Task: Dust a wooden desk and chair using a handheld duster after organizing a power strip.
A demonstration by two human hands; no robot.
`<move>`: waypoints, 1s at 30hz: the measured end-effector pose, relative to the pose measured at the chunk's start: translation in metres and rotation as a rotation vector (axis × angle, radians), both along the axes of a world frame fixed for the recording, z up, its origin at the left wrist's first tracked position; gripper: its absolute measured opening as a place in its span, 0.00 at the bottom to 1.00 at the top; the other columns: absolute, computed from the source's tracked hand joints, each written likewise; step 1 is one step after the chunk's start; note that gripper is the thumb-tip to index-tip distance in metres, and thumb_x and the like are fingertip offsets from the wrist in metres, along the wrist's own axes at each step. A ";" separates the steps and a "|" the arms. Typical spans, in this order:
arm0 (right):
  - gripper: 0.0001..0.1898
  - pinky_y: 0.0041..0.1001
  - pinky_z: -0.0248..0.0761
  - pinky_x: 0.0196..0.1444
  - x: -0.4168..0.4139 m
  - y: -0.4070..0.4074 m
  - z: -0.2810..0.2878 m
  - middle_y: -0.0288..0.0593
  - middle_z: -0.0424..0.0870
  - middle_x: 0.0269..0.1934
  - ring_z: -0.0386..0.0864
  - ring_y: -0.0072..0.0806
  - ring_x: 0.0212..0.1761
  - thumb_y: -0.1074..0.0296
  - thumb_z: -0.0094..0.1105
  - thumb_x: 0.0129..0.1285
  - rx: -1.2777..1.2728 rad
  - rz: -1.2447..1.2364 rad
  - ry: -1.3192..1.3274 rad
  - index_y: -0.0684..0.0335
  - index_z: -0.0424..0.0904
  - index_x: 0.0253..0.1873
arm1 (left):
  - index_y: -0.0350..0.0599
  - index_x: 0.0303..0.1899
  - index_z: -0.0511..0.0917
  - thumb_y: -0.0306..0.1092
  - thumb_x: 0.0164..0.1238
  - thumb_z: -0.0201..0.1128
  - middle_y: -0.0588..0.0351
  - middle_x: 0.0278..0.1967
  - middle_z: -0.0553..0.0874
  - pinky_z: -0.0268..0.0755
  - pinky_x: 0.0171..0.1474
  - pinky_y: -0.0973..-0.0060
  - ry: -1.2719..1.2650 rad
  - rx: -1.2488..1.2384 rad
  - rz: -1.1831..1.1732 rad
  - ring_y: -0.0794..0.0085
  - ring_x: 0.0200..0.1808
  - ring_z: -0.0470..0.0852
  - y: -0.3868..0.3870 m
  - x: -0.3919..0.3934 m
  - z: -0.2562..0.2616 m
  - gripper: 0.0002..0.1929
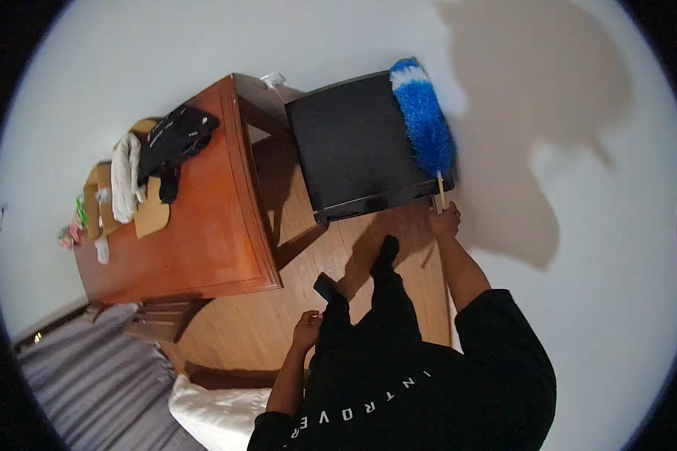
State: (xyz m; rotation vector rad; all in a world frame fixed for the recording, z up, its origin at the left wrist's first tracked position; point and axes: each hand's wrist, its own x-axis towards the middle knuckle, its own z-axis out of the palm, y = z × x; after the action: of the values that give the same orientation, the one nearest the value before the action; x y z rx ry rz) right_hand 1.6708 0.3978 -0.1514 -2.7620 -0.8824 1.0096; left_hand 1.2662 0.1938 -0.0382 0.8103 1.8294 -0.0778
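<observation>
My right hand (445,221) is closed around the thin, pale handle of a fluffy duster (426,124) in blue with a white band near its tip. The duster's head lies along the right side of the top of a black box-shaped appliance (355,141), close to the wall. Down by my left thigh is my left hand (307,330), its fingers loosely curled; whether it holds anything small is unclear.
A reddish wooden table (214,231) stands to the left, bearing an open cardboard box (99,197), a white cloth (126,175) and a black bag or garment (180,132). A wooden chair (169,321) is beside it. The white wall (598,315) rises close on my right.
</observation>
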 end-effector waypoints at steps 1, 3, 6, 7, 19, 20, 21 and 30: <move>0.38 0.50 0.59 0.65 0.000 0.012 -0.007 0.59 0.59 0.67 0.61 0.54 0.67 0.50 0.57 0.60 -0.023 -0.017 -0.003 0.61 0.54 0.70 | 0.44 0.53 0.76 0.47 0.68 0.57 0.47 0.43 0.84 0.72 0.53 0.66 0.015 0.010 0.041 0.61 0.48 0.82 0.004 0.014 0.004 0.19; 0.41 0.48 0.58 0.66 0.002 0.026 -0.019 0.58 0.60 0.67 0.63 0.52 0.66 0.50 0.58 0.59 -0.052 0.015 0.000 0.62 0.49 0.72 | 0.44 0.54 0.75 0.48 0.69 0.57 0.47 0.42 0.85 0.73 0.52 0.66 -0.045 0.053 0.065 0.61 0.46 0.83 0.002 0.039 0.016 0.21; 0.33 0.45 0.61 0.59 0.007 0.045 -0.033 0.56 0.66 0.58 0.67 0.48 0.58 0.50 0.56 0.62 -0.006 0.062 0.037 0.65 0.58 0.64 | 0.45 0.54 0.75 0.48 0.69 0.56 0.48 0.43 0.85 0.73 0.51 0.66 0.007 0.127 0.141 0.61 0.45 0.84 0.001 0.065 0.028 0.20; 0.30 0.44 0.63 0.57 0.008 0.048 -0.037 0.55 0.68 0.55 0.68 0.47 0.56 0.50 0.55 0.63 0.024 0.073 0.063 0.66 0.60 0.61 | 0.45 0.53 0.75 0.48 0.69 0.56 0.48 0.43 0.85 0.73 0.51 0.66 0.020 0.137 0.178 0.61 0.45 0.84 -0.003 0.072 0.031 0.20; 0.27 0.33 0.67 0.39 -0.025 -0.026 -0.004 0.44 0.76 0.30 0.72 0.34 0.32 0.45 0.49 0.69 0.518 -0.010 0.351 0.71 0.77 0.39 | 0.45 0.53 0.76 0.52 0.70 0.52 0.49 0.44 0.85 0.73 0.53 0.62 0.125 0.096 0.381 0.56 0.48 0.83 -0.105 0.101 0.043 0.22; 0.30 0.36 0.68 0.42 -0.035 -0.037 0.007 0.48 0.79 0.33 0.74 0.39 0.35 0.43 0.47 0.69 0.637 0.042 0.318 0.73 0.77 0.39 | 0.44 0.50 0.77 0.52 0.71 0.50 0.49 0.43 0.85 0.74 0.52 0.63 0.097 0.038 0.374 0.56 0.47 0.83 -0.113 0.101 0.043 0.21; 0.30 0.36 0.68 0.42 -0.045 -0.046 0.019 0.48 0.79 0.33 0.74 0.39 0.35 0.43 0.47 0.69 0.620 0.066 0.344 0.73 0.77 0.39 | 0.42 0.48 0.78 0.51 0.73 0.47 0.49 0.41 0.86 0.75 0.52 0.64 0.052 -0.019 0.342 0.57 0.47 0.83 -0.119 0.101 0.042 0.22; 0.18 0.30 0.65 0.33 -0.099 -0.132 0.121 0.42 0.70 0.22 0.68 0.25 0.26 0.56 0.47 0.73 0.556 1.142 0.605 0.67 0.77 0.38 | 0.41 0.62 0.65 0.49 0.73 0.51 0.40 0.49 0.80 0.74 0.49 0.63 -0.266 0.564 0.765 0.61 0.46 0.83 -0.159 0.114 0.041 0.26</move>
State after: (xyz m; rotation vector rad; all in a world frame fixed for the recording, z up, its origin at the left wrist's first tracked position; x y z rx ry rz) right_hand 1.5713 0.2654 -0.0308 -1.2382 -2.1811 1.2711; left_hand 1.3805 0.0348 0.0032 0.4072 1.8018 1.0209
